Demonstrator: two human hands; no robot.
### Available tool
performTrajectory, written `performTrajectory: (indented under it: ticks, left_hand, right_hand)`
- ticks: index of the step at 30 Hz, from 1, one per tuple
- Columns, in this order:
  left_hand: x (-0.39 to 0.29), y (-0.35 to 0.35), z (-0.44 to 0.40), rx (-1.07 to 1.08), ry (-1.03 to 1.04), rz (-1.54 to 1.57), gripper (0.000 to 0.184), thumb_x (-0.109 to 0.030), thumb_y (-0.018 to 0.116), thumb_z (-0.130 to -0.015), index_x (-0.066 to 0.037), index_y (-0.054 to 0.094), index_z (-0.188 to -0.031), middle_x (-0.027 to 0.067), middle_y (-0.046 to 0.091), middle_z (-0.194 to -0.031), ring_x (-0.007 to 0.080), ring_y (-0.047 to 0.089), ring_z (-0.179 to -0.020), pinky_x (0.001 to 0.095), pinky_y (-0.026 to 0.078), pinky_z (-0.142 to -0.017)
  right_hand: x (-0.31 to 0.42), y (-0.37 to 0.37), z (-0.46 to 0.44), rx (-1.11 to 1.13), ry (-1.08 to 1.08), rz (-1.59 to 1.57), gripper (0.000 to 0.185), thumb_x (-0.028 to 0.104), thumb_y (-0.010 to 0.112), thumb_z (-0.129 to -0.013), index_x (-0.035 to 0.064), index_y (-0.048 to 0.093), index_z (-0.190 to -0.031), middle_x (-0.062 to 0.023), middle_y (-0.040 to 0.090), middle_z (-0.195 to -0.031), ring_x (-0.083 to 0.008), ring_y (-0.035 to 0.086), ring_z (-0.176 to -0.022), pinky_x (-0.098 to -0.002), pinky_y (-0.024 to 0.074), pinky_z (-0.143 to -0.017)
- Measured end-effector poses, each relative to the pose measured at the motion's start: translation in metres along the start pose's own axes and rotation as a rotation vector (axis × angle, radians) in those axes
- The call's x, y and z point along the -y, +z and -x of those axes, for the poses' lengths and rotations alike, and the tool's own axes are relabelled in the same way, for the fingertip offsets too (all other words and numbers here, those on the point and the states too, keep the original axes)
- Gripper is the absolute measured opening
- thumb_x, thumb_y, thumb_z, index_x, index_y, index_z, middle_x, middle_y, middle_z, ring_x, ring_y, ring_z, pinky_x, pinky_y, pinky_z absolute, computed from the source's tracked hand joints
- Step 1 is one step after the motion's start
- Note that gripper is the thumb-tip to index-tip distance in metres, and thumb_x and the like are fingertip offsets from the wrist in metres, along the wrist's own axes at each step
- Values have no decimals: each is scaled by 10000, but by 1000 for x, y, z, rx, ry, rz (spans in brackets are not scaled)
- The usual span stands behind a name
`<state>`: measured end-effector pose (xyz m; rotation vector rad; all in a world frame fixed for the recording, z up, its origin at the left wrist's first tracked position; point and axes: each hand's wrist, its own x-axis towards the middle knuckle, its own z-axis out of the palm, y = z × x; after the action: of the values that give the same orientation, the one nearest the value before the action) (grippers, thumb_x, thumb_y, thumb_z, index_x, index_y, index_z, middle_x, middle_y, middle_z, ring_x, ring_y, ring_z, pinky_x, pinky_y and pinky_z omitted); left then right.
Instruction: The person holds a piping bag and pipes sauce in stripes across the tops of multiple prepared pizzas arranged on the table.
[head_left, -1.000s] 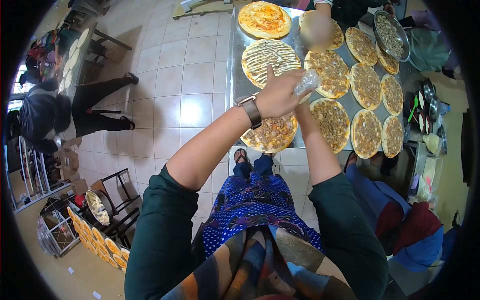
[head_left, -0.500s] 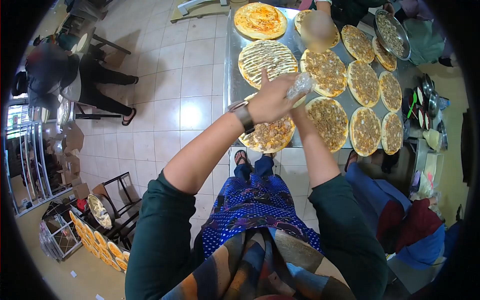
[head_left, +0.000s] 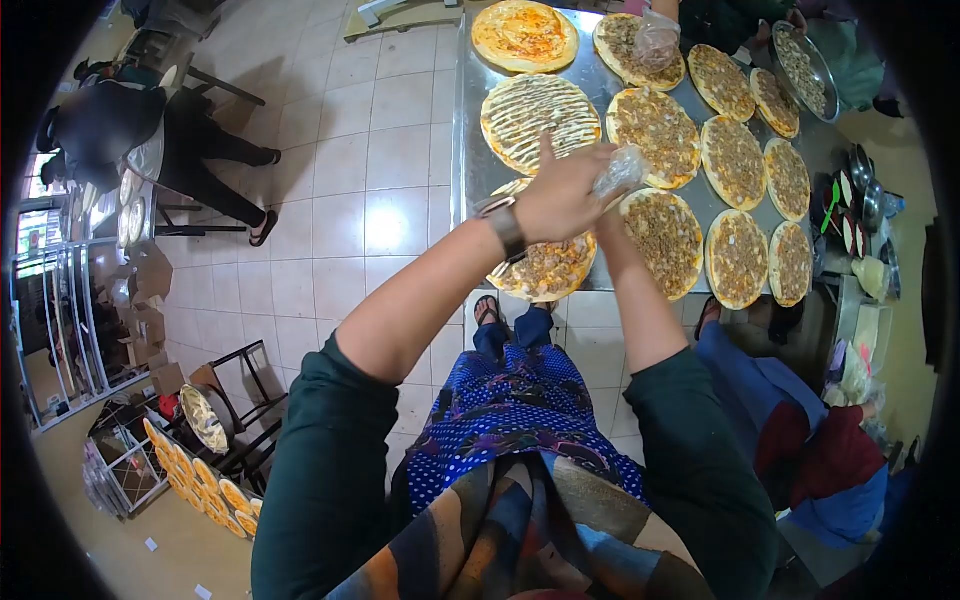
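My left hand [head_left: 565, 192], with a watch [head_left: 507, 228] at its wrist, reaches across to my right hand [head_left: 616, 178]. Its fingers curl in at the clear plastic glove [head_left: 622, 170] around my right hand, while one finger sticks out. Most of my right hand is hidden by the left hand and the crumpled plastic, so its fingers do not show. Below both hands lie a round flatbread with white sauce stripes [head_left: 540, 122], a partly covered flatbread with chunky topping [head_left: 548, 270] and a meat-topped flatbread [head_left: 662, 245].
More topped flatbreads [head_left: 733, 163] cover the metal table [head_left: 468, 150]. Across it, another person's plastic-covered hand [head_left: 657, 40] is over a flatbread, beside a bowl of topping [head_left: 805, 75]. Another person [head_left: 830, 460] is at the right. Flatbreads [head_left: 200, 490] stand at lower left.
The view has shifted slightly, and my joined hands appear a little farther right over the table. The other person's hand across the table has moved up and right. The person at left leans lower.
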<state>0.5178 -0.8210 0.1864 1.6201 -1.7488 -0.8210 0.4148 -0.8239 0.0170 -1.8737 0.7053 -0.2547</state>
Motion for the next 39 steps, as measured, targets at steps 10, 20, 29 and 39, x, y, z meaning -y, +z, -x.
performTrajectory:
  ticks: [10,20,29,39]
  left_hand:
    - [-9,-23,61,-183,-352,658,397,-342,443,-935,-27,549,-719,9,506,-600,99,457,-566,289,393,-580]
    - [-35,-38,20,12,-42,529,415,-377,409,-947,7,558,-897,44,570,-829,125,511,-777,268,421,-752]
    - [-8,-16,32,-46,20,243,309,-277,427,-939,-41,553,-1094,111,563,-1008,179,522,-941,312,391,-864]
    - [-15,-18,48,6,33,25,363,-309,393,-936,-109,513,-1214,155,467,-1228,295,413,-1163,473,119,-1050]
  right_hand:
    - [89,-19,18,145,-98,-535,825,159,765,-654,26,285,-1313,-104,440,-1253,-210,431,-1165,-330,361,-961]
    - [75,-35,6,-153,-122,-495,580,115,707,-714,15,411,-1202,-94,526,-1128,-176,524,-1033,-295,427,-840]
    - [31,-6,9,-401,-118,-130,487,148,563,-850,11,354,-1268,-102,533,-1102,-220,525,-1033,-310,402,-895]
    - [47,14,31,-435,-305,30,602,157,602,-813,7,290,-1305,-151,461,-1219,-269,482,-1101,-369,402,-901]
